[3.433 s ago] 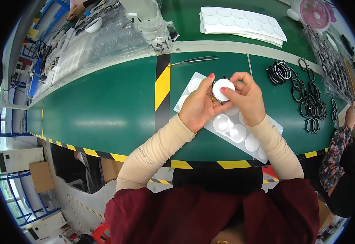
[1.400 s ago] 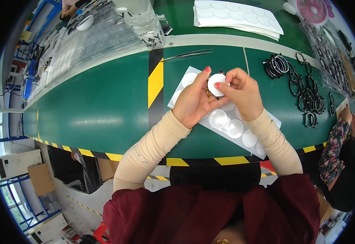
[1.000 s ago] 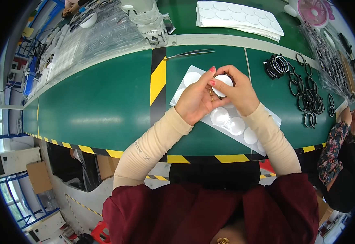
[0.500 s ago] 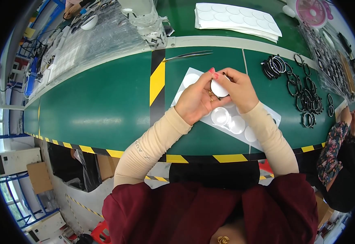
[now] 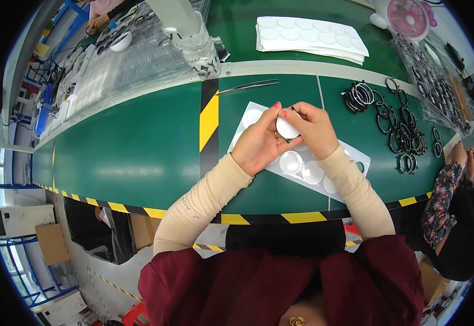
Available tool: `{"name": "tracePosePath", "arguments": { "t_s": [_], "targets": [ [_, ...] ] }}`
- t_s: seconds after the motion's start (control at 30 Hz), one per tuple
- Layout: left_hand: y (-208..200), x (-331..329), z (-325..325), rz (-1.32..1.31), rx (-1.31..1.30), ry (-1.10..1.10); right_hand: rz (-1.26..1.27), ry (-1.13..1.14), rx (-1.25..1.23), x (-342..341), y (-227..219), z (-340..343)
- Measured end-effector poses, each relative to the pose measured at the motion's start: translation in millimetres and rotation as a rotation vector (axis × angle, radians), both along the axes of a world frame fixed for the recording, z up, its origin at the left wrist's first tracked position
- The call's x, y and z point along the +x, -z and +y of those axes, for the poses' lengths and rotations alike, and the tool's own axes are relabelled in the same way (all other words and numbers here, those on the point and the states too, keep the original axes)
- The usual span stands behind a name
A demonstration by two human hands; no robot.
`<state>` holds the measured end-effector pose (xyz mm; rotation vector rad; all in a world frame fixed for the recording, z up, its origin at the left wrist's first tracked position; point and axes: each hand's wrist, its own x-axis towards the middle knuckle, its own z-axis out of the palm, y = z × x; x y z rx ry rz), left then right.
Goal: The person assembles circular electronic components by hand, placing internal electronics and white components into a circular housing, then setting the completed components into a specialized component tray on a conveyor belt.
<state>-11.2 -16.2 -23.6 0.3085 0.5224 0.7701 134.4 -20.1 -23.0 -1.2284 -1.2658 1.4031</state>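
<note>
Between my two hands is a round white disc with a dark rim point(image 5: 287, 128). My left hand point(image 5: 256, 144) cradles it from the left, thumb at its upper edge. From the right, my right hand point(image 5: 317, 130) grips the same disc, its thumb near the left thumb. Below them on the bench lies a sheet of round white stickers point(image 5: 312, 173), partly hidden by my hands and right forearm. Behind the hands rests a pair of metal tweezers point(image 5: 250, 86).
Several black rings point(image 5: 405, 133) lie in a loose pile at the right, beside a stack of rings point(image 5: 358, 96). A stack of sticker sheets point(image 5: 312, 37) sits beyond the white rail point(image 5: 280, 67). A wrapped post point(image 5: 196, 49) rises behind the bench. A co-worker's hands point(image 5: 466, 156) are at far right.
The bench scene sits slightly lower and further left in view. My hands keep hold of the white disc, with little change in grip.
</note>
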Motion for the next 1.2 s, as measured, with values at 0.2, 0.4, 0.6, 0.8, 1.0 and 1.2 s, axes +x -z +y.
{"name": "tracePosePath", "arguments": {
  "t_s": [0.2,0.4,0.6,0.8,1.0,1.2],
  "targets": [
    [2.8,-4.2,-2.1,-0.015,0.025,-0.014,-0.057,-0.085,0.041,-6.8,-9.5,-9.2],
    [-2.8,-2.8,-0.6,-0.052,0.016,-0.049,0.202,-0.164,0.032,5.9,-12.5,-9.9],
    [-6.3,0.9,-0.6,-0.017,0.038,-0.03,0.269,0.015,-0.125,8.5,-3.5,-0.8],
    [-3.6,0.1,-1.2,0.014,0.017,-0.055,-0.138,0.168,0.243,-3.4,-2.1,-7.8],
    [14.8,-8.3,4.2,-0.134,0.044,-0.121,-0.416,0.182,0.68,-1.8,-0.1,-8.2],
    [14.7,-16.1,14.2,-0.218,0.016,-0.304,-0.2,0.349,0.753,2.6,-4.2,-8.7]
  ]
}}
